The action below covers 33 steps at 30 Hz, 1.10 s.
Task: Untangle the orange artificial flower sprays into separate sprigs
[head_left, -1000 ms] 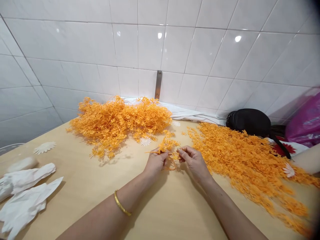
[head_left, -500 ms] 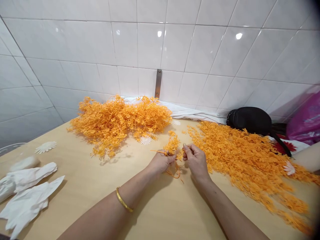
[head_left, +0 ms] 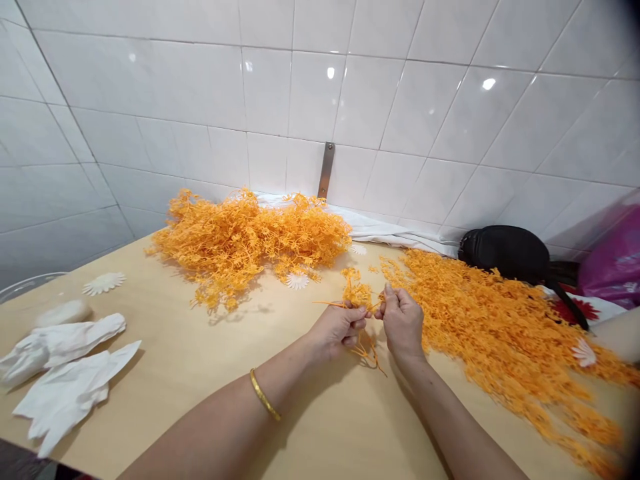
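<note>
My left hand [head_left: 337, 330] is closed around an orange plastic flower sprig [head_left: 356, 288]; its blossoms rise above the fingers and thin stems dangle below. One stem end sticks out to the left. Close by on the right, my right hand [head_left: 401, 321] pinches an orange stem at the sprig, thumb against the fingers. A bushy heap of assembled-looking orange sprigs [head_left: 245, 243] lies behind my hands to the left. To the right spreads a flat pile of loose orange flower pieces [head_left: 493, 333], close to my right hand.
White crumpled gloves or tissues [head_left: 75, 393] lie at the left. White daisy-shaped petals [head_left: 104, 283] are scattered about. A black pouch [head_left: 505, 253] and a purple bag [head_left: 610, 250] stand at the right. White cloth [head_left: 385, 233] runs along the tiled wall. Part of another person's arm [head_left: 617, 327] shows far right.
The view has shifted slightly, so everything sits a little further right. My two hands have come closer together at the sprig, the right one pinching a stem beside the left fingers.
</note>
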{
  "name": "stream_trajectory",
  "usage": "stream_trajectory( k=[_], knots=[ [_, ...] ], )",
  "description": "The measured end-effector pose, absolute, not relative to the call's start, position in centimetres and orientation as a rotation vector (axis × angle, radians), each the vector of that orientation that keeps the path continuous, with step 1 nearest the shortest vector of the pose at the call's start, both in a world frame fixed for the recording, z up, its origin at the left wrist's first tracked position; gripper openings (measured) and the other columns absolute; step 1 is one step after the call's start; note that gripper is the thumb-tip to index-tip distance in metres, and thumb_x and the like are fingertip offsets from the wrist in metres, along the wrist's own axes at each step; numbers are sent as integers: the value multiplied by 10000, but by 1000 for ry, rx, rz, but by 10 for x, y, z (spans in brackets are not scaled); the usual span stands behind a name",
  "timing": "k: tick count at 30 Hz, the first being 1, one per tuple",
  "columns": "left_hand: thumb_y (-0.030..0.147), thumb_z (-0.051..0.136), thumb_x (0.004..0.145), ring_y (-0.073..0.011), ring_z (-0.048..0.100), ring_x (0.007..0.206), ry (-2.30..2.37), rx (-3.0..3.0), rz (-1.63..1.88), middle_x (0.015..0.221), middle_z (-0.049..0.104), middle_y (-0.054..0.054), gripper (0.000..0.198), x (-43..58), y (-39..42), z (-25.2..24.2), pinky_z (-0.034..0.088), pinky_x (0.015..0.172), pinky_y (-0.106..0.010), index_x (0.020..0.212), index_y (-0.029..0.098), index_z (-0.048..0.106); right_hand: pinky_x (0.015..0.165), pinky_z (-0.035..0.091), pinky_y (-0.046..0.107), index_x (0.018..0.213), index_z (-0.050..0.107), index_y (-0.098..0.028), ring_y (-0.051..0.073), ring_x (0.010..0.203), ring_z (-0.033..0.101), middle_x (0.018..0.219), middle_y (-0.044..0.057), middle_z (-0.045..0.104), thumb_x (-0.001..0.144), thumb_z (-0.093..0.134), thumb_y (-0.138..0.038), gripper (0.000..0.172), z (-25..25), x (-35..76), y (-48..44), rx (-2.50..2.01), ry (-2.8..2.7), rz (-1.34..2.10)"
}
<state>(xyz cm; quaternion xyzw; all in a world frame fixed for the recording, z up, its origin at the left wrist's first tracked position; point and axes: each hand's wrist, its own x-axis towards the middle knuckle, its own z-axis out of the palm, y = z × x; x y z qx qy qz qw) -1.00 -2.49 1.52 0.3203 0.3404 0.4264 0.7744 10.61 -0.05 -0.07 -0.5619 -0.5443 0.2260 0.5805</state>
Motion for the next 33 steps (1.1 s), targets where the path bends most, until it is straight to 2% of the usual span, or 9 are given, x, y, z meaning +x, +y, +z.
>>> stream_trajectory(
  k=[5, 9, 12, 16, 20, 23, 28, 31, 33],
  knots=[
    [203, 532, 719, -17, 109, 332, 696, 606, 898, 400, 282, 85, 121, -8, -26, 12, 45, 371, -188, 638, 124, 489, 467, 355, 261, 590, 443, -206, 121, 417, 438, 423, -54, 428, 762, 451, -460, 307, 2, 117, 4, -1372, -1231, 468],
    [179, 533, 707, -17, 129, 338, 757, 562, 934, 399, 301, 77, 116, -19, -28, 8, 52, 369, -183, 623, 122, 478, 411, 353, 260, 566, 388, -218, 105, 352, 376, 391, -82, 354, 745, 467, -422, 282, 13, 152, 11, -1404, -770, 476],
    [160, 492, 730, -12, 124, 330, 783, 520, 1026, 416, 346, 67, 106, -26, -25, 5, 70, 366, -181, 633, 120, 472, 428, 381, 237, 630, 465, -194, 88, 387, 437, 461, -68, 434, 706, 535, -391, 223, 21, 159, 9, -1342, -872, 491],
    [176, 527, 712, -4, 135, 327, 770, 496, 1090, 430, 357, 70, 108, -28, -21, 4, 87, 366, -176, 641, 128, 461, 453, 407, 220, 779, 534, -184, 79, 438, 498, 588, -35, 548, 640, 606, -417, 281, 22, 134, 0, -1204, -1072, 758],
    [218, 589, 675, 1, 141, 330, 782, 515, 1137, 425, 337, 81, 202, -27, -23, 4, 84, 367, -175, 604, 143, 415, 451, 427, 221, 710, 528, -171, 93, 466, 527, 614, -9, 573, 577, 672, -403, 304, 18, 114, -9, -1155, -1046, 1188],
    [245, 618, 653, -3, 155, 331, 813, 579, 1181, 422, 334, 79, 230, -25, -25, 3, 89, 366, -184, 596, 147, 419, 467, 440, 217, 694, 519, -169, 95, 488, 541, 637, 1, 578, 597, 671, -384, 281, 19, 108, -16, -1139, -998, 1436],
    [197, 640, 619, -21, 224, 347, 928, 687, 1307, 396, 314, 75, 218, -22, -28, 8, 146, 376, -196, 549, 149, 440, 399, 357, 170, 723, 514, -174, 56, 462, 489, 678, -23, 547, 626, 649, -436, 311, 25, 101, -25, -1083, -1033, 1581],
    [158, 662, 582, -33, 272, 363, 924, 684, 1274, 386, 321, 72, 194, -24, -31, 15, 196, 398, -200, 535, 150, 474, 384, 291, 160, 790, 525, -197, 40, 424, 407, 587, -70, 484, 596, 685, -399, 322, 24, 102, -24, -1082, -1183, 1492],
    [133, 671, 559, -40, 296, 370, 906, 706, 1227, 380, 334, 68, 173, -24, -34, 19, 210, 408, -204, 529, 146, 501, 388, 259, 167, 757, 541, -185, 41, 413, 347, 509, -85, 422, 599, 680, -397, 299, 22, 103, -22, -1079, -1300, 1442]
  ],
)
